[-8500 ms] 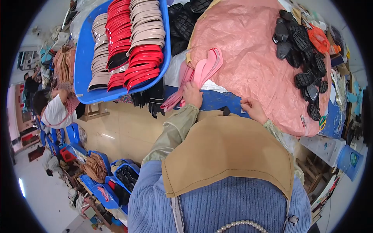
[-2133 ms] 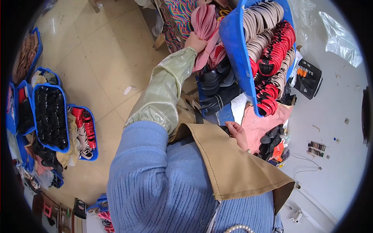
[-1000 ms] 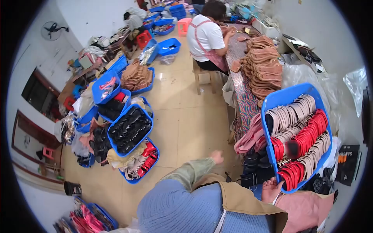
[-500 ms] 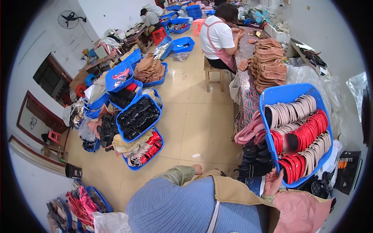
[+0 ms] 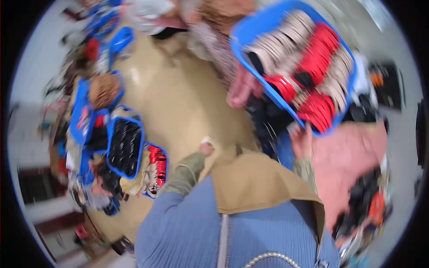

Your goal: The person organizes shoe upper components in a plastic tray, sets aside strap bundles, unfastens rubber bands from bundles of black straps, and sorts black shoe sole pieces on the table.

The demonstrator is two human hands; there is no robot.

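– hands?
– right hand (image 5: pixel 302 142) at blue tub's (image 5: pixel 251 32) rim, left hand (image 5: pixel 206 148) above floor (image 5: pixel 178 96); too blurred to tell either grip.
– progress?
– red strips (image 5: pixel 322 48) already rowed inside; pink strips (image 5: pixel 241 89) lie outside.

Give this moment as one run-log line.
left hand: over beige floor | right hand: at blue plastic tub | tub contents: red curved pieces, beige curved pieces | grips: unclear

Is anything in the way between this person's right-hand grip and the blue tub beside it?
Nothing visible: the right-hand grip is right at the near rim of the blue tub, though blur hides whether it actually touches. The black pieces lie left of the grip, out of that path.
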